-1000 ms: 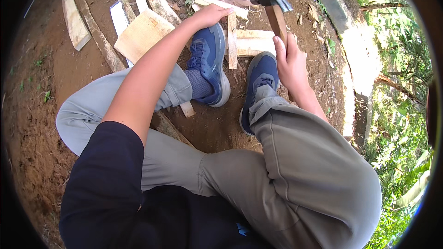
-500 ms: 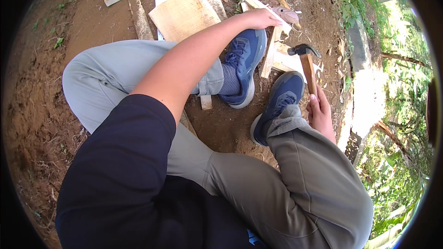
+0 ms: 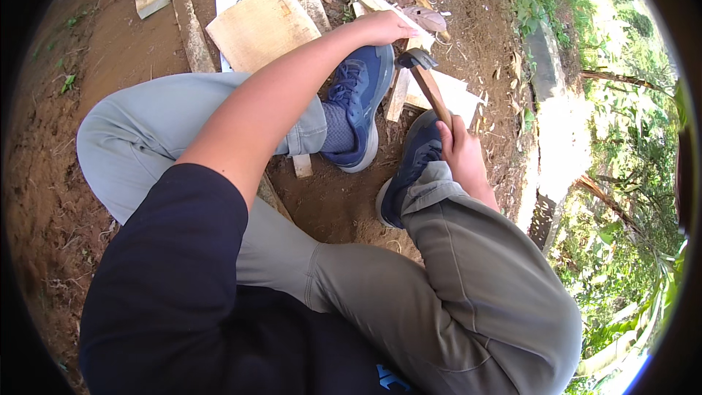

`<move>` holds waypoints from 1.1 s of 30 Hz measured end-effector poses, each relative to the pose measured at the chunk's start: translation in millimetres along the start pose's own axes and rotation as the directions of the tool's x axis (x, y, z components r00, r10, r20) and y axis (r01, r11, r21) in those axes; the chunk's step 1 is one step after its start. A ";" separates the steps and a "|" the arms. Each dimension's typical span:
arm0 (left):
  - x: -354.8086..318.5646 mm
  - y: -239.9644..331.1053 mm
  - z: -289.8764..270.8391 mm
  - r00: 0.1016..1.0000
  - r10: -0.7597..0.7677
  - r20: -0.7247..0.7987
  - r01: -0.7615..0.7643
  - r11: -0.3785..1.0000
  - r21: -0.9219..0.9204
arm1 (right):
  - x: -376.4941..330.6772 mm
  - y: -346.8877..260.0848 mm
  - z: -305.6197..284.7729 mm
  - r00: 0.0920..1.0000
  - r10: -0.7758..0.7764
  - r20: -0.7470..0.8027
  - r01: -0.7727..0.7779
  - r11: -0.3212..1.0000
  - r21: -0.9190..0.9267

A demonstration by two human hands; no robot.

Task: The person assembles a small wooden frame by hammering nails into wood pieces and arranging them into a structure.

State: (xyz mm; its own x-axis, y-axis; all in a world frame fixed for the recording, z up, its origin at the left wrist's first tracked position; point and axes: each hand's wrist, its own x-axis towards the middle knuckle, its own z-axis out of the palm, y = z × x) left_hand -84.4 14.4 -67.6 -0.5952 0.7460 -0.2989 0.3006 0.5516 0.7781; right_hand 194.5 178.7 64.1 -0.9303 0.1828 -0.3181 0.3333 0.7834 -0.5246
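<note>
The right hand (image 3: 462,155) is closed around a hammer (image 3: 428,82) handle — its head sits just below the left hand (image 3: 385,27). The left hand presses, fingers curled, on a wood strip (image 3: 398,95) lying between the blue shoes (image 3: 360,102). A plank (image 3: 261,27) lies to its left.

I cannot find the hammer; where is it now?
In the head view, the hammer is upper right of centre, held by the right hand, its head between the two blue shoes.
</note>
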 end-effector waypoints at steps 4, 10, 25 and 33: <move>2.7 11.6 -8.0 0.997 -0.066 0.048 0.063 0.996 0.056 | -3.4 -34.7 -38.0 0.979 -0.015 -0.203 0.060 0.974 0.218; -0.5 13.7 -6.0 0.999 -0.039 0.003 0.039 0.999 -0.036 | -17.6 -13.6 -30.5 0.910 0.076 -0.408 0.060 0.948 0.311; 3.8 -3.6 -7.9 1.000 -0.015 0.012 0.016 0.997 -0.071 | -5.7 -2.5 1.2 0.996 0.068 -0.054 -0.063 0.995 0.082; 3.5 4.7 -3.1 1.000 0.020 0.003 -0.019 0.994 -0.103 | -13.1 -15.4 -18.7 0.946 0.066 -0.318 0.009 0.973 0.230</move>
State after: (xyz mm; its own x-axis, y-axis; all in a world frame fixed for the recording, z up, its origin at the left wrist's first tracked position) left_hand -87.4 18.4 -63.3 -0.5865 0.7580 -0.2854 0.2336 0.4957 0.8365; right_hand 198.6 175.4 91.0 -0.9065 0.4135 -0.0848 0.3513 0.6276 -0.6947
